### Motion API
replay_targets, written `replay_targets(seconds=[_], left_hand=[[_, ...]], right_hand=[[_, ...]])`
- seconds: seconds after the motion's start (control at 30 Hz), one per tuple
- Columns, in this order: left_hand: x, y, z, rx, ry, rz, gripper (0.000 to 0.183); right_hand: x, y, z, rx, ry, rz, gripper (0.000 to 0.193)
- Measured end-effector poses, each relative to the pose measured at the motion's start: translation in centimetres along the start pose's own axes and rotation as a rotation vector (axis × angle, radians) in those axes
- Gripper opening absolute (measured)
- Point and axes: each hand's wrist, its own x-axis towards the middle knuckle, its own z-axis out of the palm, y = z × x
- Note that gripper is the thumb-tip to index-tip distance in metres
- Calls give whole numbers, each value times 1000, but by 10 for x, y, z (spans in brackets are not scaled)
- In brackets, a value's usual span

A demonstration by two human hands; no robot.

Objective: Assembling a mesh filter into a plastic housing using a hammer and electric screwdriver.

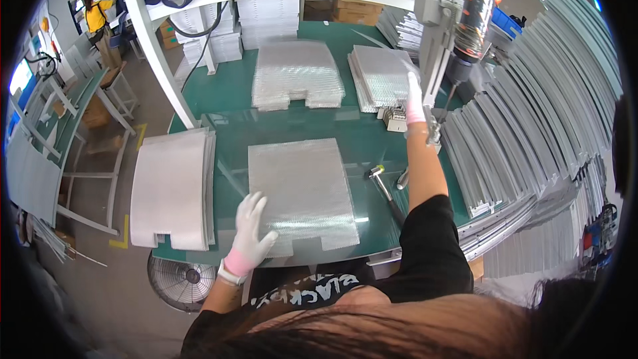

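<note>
A translucent, silvery textured sheet (299,183) with a notched near edge lies flat before me on the green tabletop. Over its near left corner is my left hand (251,233) in a white glove, fingers stretched and thumb apart. My right arm reaches far forward. The gloved right hand (415,96) is at the right edge of a stack of similar sheets (384,80), its fingers seen edge-on and looking straight. Just below that hand sits a small block of metal pieces (395,118). Another pile of textured sheets (297,73) lies at the back middle.
White notched panels (171,189) are stacked at the left table edge. An orange power drill (473,13) hangs on a stand beside my right arm. A hammer (387,193) lies right of the sheet. Rows of grey panels (518,113) line the right side. A fan (189,279) stands below.
</note>
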Motion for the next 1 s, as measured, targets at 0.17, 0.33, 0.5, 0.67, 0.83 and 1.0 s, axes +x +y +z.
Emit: replay_targets(seconds=[0.17,0.33,0.5,0.67,0.83,1.0], left_hand=[[24,14,49,-1054,-27,-152,61],[39,59,64,-1472,467,-279,44],[-5,4,27,-1175,447,-374,46],[-15,0,34,-37,520,-189,80],[-15,-3,30,201,153,-346,86],[-15,-14,40,313,29,-399,83]], right_hand=[[-171,-94,-6,267,-257,16,81],[-303,-168,-54,-432,-761,-312,101],[-251,-167,-91,-596,-637,-251,87],[-276,-156,-92,-557,-895,143,85],[-298,-132,-98,-584,-881,164,83],[-311,-115,-99,-625,-903,220,79]])
